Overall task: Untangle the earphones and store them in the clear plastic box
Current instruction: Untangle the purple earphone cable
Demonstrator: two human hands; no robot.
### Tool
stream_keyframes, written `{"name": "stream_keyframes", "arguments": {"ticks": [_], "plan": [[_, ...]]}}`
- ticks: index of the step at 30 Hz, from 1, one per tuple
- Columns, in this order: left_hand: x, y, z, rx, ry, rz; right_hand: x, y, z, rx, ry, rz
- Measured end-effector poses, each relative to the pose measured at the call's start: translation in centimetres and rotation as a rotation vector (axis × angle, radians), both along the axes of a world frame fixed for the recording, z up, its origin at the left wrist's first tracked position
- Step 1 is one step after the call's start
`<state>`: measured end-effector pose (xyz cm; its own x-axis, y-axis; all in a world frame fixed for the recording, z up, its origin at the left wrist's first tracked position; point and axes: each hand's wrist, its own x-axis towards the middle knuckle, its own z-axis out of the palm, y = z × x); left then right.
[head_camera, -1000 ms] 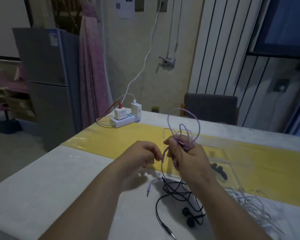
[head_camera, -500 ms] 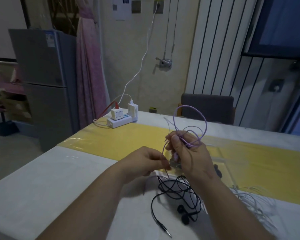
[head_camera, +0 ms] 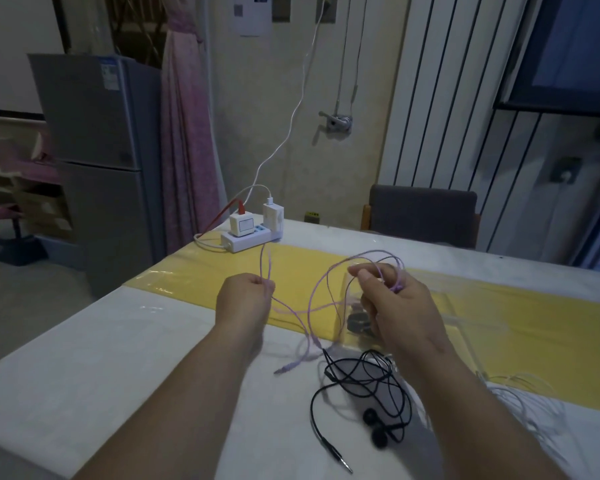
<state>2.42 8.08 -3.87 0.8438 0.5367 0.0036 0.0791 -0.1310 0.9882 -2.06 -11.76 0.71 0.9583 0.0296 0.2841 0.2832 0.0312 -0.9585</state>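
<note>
**While Two Hands Hold It, the Purple Cord Runs Side to Side**

Because the purple earphones [head_camera: 302, 310] hang between both hands, the cord's long line runs left to right across the middle of the frame. The left hand [head_camera: 245, 299] pinches two strands with curled fingers. The right hand [head_camera: 395, 306] grips the loops. It is the hand nearer the clear plastic box [head_camera: 471, 320], which sits just behind it on the yellow strip [head_camera: 534, 323]. Black earphones [head_camera: 368, 379] lie on the white table [head_camera: 118, 358], lower middle. A power strip [head_camera: 246, 239], chair [head_camera: 423, 216] and fridge [head_camera: 94, 150] stand farther back.
</note>
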Motion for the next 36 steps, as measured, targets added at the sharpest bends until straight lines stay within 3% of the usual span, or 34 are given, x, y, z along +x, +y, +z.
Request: {"name": "stream_keyframes", "arguments": {"ticks": [2, 5, 9, 13, 15, 18, 21, 22, 25, 29, 32, 36], "plan": [[-0.2, -0.1, 0.1, -0.014, 0.015, -0.009, -0.1, -0.2, 0.4, 0.048, 0.021, 0.000], [-0.5, -0.3, 0.9, 0.140, 0.066, -0.012, -0.3, -0.3, 0.6, 0.031, 0.017, -0.005], [-0.8, 0.0, 2.4, -0.275, -0.071, 0.083, -0.5, -0.3, 0.9, 0.026, -0.002, -0.038], [-1.5, 0.3, 3.9, -0.675, -0.090, 0.079, -0.3, -0.5, 1.0, 0.028, -0.018, -0.136], [-1.7, 0.5, 3.7, -0.571, -0.019, 0.057, -0.3, -0.6, 1.0, 0.016, -0.011, -0.156], [-1.5, 1.0, 3.1, -0.218, -0.002, 0.079, -0.2, -0.7, 0.8, 0.003, 0.034, -0.140], [-1.6, 0.5, 2.7, 0.493, -0.119, 0.162, 0.1, -0.7, 0.6, -0.023, 0.063, -0.126], [-1.7, 0.0, 2.8, 0.614, -0.222, 0.149, 0.2, -0.7, 0.5, -0.026, 0.068, -0.121], [-2.2, -1.2, 3.0, 0.568, -0.450, -0.205, 0.4, -0.5, 0.4, -0.018, 0.066, -0.103], [-2.8, -1.7, 2.5, 0.663, -0.258, -0.552, 0.2, -0.5, 0.5, 0.015, 0.047, -0.132], [-3.3, -2.2, 2.4, 0.723, -0.129, -0.622, 0.1, -0.6, 0.6, 0.028, 0.037, -0.162], [-3.1, -2.3, 2.5, 0.725, -0.137, -0.535, 0.0, -0.7, 0.8, 0.051, 0.047, -0.172]]}}
